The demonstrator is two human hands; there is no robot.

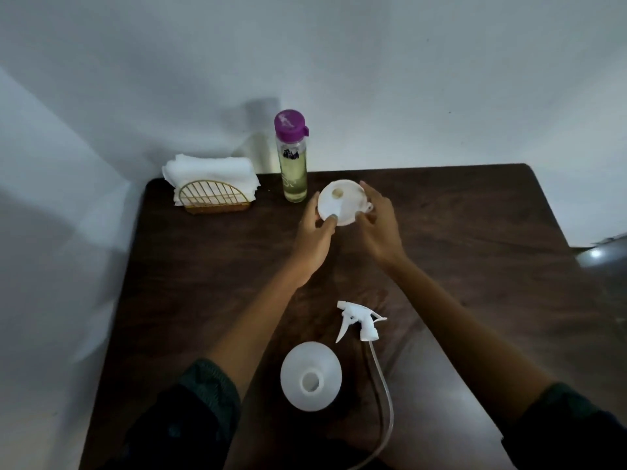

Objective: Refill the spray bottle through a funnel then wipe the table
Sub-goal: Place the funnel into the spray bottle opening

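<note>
A white funnel (340, 201) is held above the dark wooden table (475, 239), its wide mouth tipped toward me. My left hand (314, 239) pinches its near rim and my right hand (376, 228) grips its right side by the small tab. An open white spray bottle (310, 379) stands near the front edge, seen from above. Its white trigger head (359, 320) lies just behind it with the clear tube trailing toward me. A clear bottle (293, 164) with a purple cap and yellowish liquid stands at the back.
A gold wire holder (213, 198) with folded white napkins (210, 171) stands at the back left corner. Pale walls close the back and left. A shiny metal object (607, 256) shows at the right edge.
</note>
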